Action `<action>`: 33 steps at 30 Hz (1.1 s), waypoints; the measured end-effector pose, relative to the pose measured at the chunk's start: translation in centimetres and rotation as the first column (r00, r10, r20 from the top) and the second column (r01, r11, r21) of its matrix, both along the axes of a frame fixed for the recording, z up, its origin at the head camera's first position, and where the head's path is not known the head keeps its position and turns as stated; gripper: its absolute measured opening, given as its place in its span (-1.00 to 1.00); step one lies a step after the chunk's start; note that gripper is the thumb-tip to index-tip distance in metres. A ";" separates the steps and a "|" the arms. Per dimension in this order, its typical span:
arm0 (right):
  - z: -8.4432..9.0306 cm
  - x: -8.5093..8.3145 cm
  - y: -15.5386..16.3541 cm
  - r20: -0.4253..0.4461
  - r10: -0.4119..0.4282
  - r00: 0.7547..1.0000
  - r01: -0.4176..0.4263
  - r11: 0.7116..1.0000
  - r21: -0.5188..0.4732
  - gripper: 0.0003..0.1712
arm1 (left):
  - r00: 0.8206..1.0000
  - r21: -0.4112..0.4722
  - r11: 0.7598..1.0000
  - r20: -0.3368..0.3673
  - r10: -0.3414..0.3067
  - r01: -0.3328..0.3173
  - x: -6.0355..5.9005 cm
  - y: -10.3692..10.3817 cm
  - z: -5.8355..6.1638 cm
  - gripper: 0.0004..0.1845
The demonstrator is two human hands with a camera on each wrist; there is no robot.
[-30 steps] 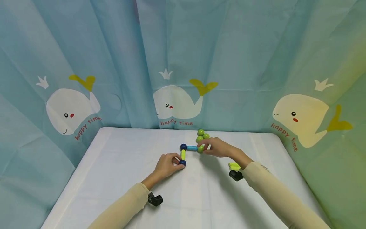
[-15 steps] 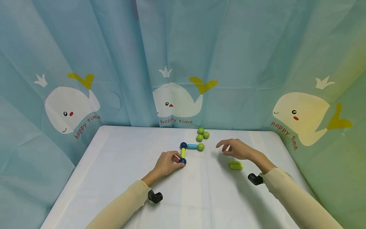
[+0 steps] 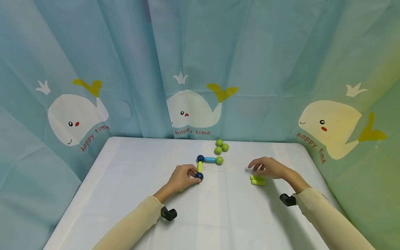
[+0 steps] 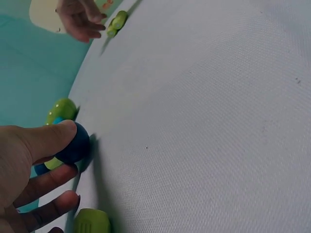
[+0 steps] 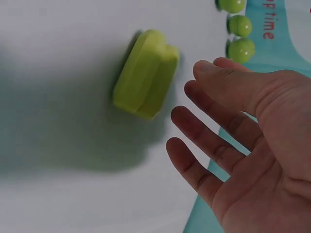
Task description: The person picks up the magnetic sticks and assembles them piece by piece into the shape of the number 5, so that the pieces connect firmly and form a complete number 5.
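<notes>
My left hand (image 3: 182, 178) pinches a dark blue ball (image 4: 76, 144) between thumb and fingers. From that ball a yellow-green rod (image 3: 200, 167) leads back to a second dark blue ball (image 3: 200, 158). A light blue rod (image 3: 210, 160) joins this one to a green ball (image 3: 219, 160), so the pieces form a corner. My right hand (image 3: 269, 168) hovers with loosely bent fingers, holding nothing. Just in front of it, two yellow-green rods (image 5: 146, 74) lie side by side on the white table.
Behind the joined pieces, a cluster of three loose green balls (image 3: 218, 150) sits near the table's back edge. Another yellow-green piece (image 4: 91, 221) lies beneath my left hand, mostly hidden in the head view. A whale-print curtain (image 3: 265, 69) surrounds the table (image 3: 140, 156).
My right hand has let go of the green ball and moved right, over to the yellow-green rods. My left hand keeps its pinch on the dark blue ball, nearly still.
</notes>
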State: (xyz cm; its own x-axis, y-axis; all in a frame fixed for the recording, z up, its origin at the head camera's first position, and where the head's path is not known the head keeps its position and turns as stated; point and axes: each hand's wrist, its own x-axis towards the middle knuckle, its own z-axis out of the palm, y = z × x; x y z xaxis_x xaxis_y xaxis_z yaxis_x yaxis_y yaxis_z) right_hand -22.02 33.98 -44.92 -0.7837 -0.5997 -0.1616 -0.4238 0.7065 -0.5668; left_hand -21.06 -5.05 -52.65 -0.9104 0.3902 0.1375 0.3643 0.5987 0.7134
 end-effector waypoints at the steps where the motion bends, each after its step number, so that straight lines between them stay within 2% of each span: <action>1: -0.2 0.0 0.2 0.006 0.001 1.000 -0.001 1.000 0.000 -0.68 | 1.000 -0.001 1.000 0.002 -0.002 0.002 0.0 0.0 0.0 -0.73; 11: -1.1 0.1 1.1 0.041 0.036 0.999 -0.035 0.999 -0.022 -0.70 | 1.000 -0.003 1.000 0.019 -0.006 0.006 -0.3 0.0 0.1 -0.73; 20: -1.8 0.1 0.9 0.062 0.024 0.998 -0.023 0.999 -0.026 -0.67 | 1.000 -0.001 1.000 0.017 -0.004 0.004 -0.4 -0.1 0.0 -0.72; 33: -2.1 -0.1 1.0 0.034 0.031 0.999 -0.031 0.999 0.022 -0.65 | 1.000 0.000 1.000 0.014 -0.006 0.006 -0.3 -0.1 0.2 -0.72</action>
State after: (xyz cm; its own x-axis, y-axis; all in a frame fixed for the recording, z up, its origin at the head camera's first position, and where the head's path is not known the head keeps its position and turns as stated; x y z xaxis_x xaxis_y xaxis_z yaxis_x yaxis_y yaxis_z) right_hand -22.11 34.94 -47.05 -0.7586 -0.6196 -0.2015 -0.4264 0.7059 -0.5655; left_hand -21.40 -5.18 -52.49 -0.9099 0.3957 0.1246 0.3577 0.5962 0.7188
